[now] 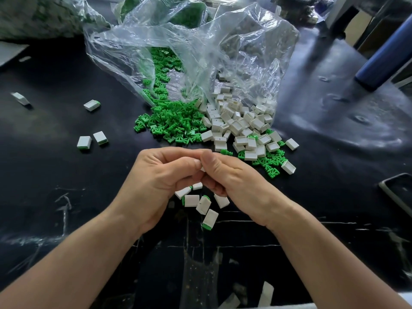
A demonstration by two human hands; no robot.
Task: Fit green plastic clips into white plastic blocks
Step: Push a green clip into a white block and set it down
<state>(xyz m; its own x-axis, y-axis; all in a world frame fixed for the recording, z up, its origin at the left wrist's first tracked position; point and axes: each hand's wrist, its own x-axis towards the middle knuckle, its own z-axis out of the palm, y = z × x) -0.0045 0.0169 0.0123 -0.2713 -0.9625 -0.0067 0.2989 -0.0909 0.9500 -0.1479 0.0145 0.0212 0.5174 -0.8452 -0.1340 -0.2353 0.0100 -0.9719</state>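
My left hand (156,175) and my right hand (227,175) meet fingertip to fingertip above the dark table. Between the curled fingers a small white block (202,169) shows only as a sliver; whether a clip is in it is hidden. Beyond the hands lies a heap of green clips (171,123) and, to its right, a heap of white blocks (236,123). Under the hands sit several fitted blocks with green ends (209,217).
Clear plastic bags (200,47) spill both heaps at the back. Fitted blocks lie scattered at the left (91,105) (84,142). A blue cylinder (383,59) leans at the right, and a dark tray edge (396,195) is at the right border.
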